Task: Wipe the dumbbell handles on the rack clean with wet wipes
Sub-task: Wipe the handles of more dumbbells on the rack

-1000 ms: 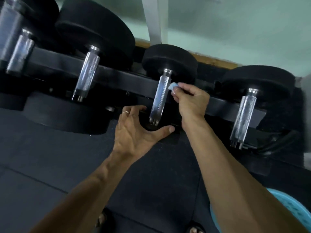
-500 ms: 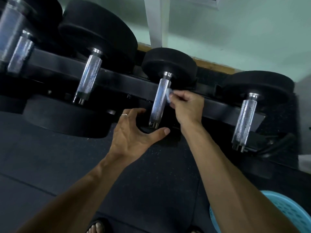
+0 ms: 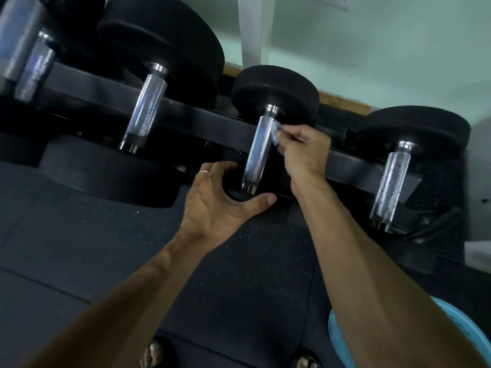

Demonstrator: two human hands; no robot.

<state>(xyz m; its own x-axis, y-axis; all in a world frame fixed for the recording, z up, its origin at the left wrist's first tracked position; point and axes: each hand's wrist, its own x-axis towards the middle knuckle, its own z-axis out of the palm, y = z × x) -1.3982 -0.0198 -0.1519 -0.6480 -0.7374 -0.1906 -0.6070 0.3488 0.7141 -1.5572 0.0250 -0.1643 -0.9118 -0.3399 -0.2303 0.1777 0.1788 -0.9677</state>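
Several black dumbbells sit in a row on a dark rack that runs across the upper part of the view, seen from above by someone leaning over it. Below the rack lies dark speckled floor matting. A pale green wall rises behind, with a white post against it. At the lower right edge shows part of a light blue plastic basket. Two bare forearms reach forward from the bottom of the view.

The middle dumbbell has a knurled chrome handle pointing toward the viewer. The left hand wears a thin ring and cups the dark near end of this dumbbell, fingers curled over the far side and thumb stretched along the near side. The right hand is beside the upper part of the handle, its fingers bunched together and pinching a small crumpled wet wipe. The wipe touches the handle's right side near the top. Neighbouring chrome handles stand to the left and to the right, untouched by either hand.
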